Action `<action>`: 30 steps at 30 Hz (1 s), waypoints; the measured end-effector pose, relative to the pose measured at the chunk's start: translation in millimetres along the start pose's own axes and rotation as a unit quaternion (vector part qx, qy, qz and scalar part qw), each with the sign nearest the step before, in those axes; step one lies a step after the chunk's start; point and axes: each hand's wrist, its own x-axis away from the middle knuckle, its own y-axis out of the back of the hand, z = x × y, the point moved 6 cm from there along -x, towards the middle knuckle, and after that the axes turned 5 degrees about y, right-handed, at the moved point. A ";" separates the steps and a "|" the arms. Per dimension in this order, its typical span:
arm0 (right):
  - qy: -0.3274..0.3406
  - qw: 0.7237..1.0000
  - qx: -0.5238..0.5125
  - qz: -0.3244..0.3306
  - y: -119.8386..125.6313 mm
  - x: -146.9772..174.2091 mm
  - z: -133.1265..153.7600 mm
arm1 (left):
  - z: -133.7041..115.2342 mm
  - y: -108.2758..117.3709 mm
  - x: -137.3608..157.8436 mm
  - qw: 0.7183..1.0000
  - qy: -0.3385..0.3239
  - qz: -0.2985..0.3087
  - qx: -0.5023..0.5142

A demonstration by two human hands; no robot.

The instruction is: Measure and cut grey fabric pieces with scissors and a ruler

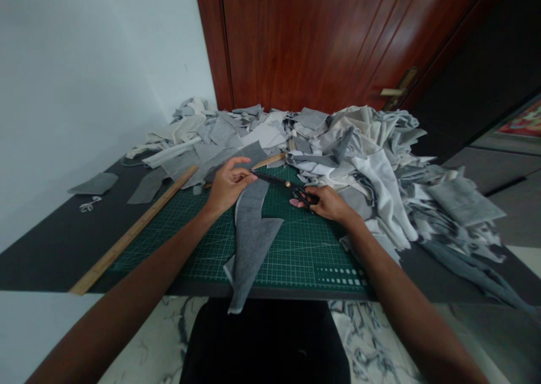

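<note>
My right hand (328, 203) grips a pair of black-handled scissors (288, 184) with a brass-coloured pivot. Their blades point left and look nearly closed, with the tips by the fingers of my left hand (230, 185). Between thumb and fingers, my left hand pinches the upper edge of a grey fabric piece (257, 226). That piece lies across the green cutting mat (296, 254), and its narrow lower end hangs over the table's front edge. Whether the blades touch the cloth cannot be made out. Right beneath my right hand is a small pinkish bit, too unclear to name.
A long wooden ruler (135, 230) lies slanted along the mat's left side. Heaped grey and white fabric scraps (363, 130) cover the back and right of the dark table (38, 237). A curved wooden piece (271, 159) rests behind the scissors. Behind stands a brown door (296, 40).
</note>
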 end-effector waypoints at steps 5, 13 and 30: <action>-0.001 1.000 -0.012 -0.016 2.6 -0.5 -0.9 | 0.1 0.3 -0.8 1.000 -0.001 -0.004 -0.001; -0.022 1.000 -0.019 -0.001 -1.2 2.7 0.2 | -0.1 0.7 -0.3 1.000 0.000 -0.005 -0.003; -0.016 1.000 0.006 0.022 -2.0 1.2 7.9 | 5.1 -1.1 -0.5 0.999 0.017 0.004 0.033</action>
